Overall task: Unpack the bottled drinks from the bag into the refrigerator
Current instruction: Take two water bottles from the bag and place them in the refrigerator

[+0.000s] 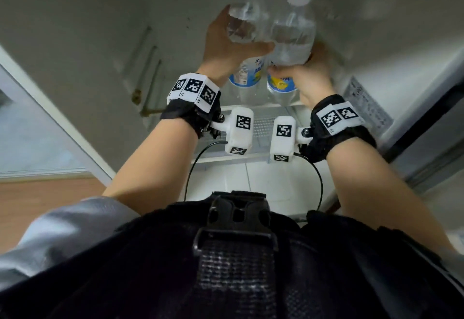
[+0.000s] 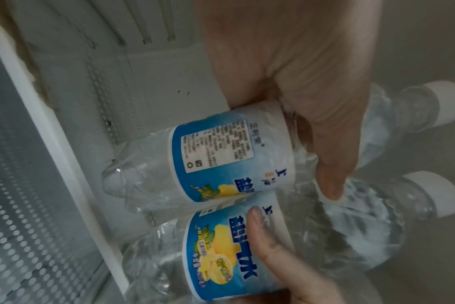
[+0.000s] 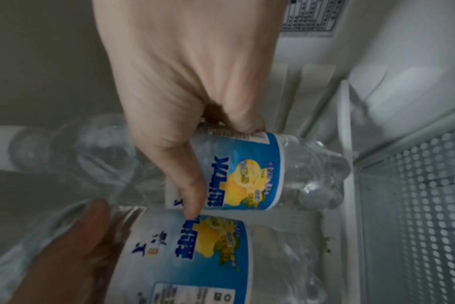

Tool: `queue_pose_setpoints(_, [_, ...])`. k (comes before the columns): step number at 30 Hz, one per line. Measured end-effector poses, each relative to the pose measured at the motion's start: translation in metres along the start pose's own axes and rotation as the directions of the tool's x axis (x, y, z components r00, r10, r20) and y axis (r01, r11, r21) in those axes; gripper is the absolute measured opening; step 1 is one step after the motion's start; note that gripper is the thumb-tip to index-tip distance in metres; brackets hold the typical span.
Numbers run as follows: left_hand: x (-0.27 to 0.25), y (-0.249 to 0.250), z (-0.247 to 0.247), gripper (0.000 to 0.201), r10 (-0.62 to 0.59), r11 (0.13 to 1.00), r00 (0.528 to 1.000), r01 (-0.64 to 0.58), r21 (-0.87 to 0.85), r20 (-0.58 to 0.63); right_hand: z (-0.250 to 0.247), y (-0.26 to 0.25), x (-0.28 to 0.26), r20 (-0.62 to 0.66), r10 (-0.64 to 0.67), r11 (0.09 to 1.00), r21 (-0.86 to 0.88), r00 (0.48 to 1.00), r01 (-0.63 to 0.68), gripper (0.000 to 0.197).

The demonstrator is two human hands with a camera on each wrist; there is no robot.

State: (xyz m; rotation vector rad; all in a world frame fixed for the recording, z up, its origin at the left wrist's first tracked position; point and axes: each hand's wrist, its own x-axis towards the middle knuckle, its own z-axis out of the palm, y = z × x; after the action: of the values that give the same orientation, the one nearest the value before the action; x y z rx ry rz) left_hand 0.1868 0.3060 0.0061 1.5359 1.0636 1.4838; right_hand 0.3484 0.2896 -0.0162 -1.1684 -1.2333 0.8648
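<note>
Two clear bottles with white caps and blue labels showing a yellow lemon stand upright side by side inside the refrigerator. My left hand [image 1: 226,49] grips the left bottle [image 1: 241,24] around its upper body; it shows in the left wrist view as hand [image 2: 299,92] and bottle [image 2: 229,156]. My right hand [image 1: 310,75] grips the right bottle [image 1: 292,39] at its label, seen close as hand [image 3: 190,82] and bottle [image 3: 247,174]. The bottle bases are at the white ledge [image 1: 296,103]; contact is unclear. The bag is out of view.
A perforated shelf [image 1: 262,127] lies in front of the ledge. The grey back wall with vent slots [image 1: 150,54] is behind the bottles. A printed sticker [image 1: 366,107] is on the right wall. The door frame [image 1: 50,107] runs at the left over wooden floor [image 1: 37,200].
</note>
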Motion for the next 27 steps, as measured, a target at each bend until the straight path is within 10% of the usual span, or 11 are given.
queue_pose_setpoints(8, [0.021, -0.012, 0.004, 0.067, -0.064, 0.998, 0.995, 0.066, -0.02, 0.07, 0.009, 0.007, 0.021, -0.03, -0.026, 1.0, -0.014, 0.999, 0.026, 0.076])
queue_pose_setpoints(15, [0.045, -0.03, 0.007, 0.058, -0.113, 0.991, 0.992, 0.117, -0.067, 0.064, 0.011, 0.015, 0.03, -0.121, 0.052, 0.996, -0.065, 0.991, -0.06, 0.069])
queue_pose_setpoints(23, [0.035, -0.046, 0.0, 0.108, -0.211, 0.856, 0.967, 0.112, 0.505, 0.142, 0.009, 0.023, 0.023, -0.143, 0.035, 0.965, -0.254, 0.989, -0.071, 0.048])
queue_pose_setpoints(27, [0.029, -0.053, 0.002, 0.091, -0.223, 0.77, 0.97, 0.115, 0.627, 0.097, 0.014, 0.03, 0.022, -0.219, 0.051, 0.944, -0.308, 0.974, -0.119, 0.072])
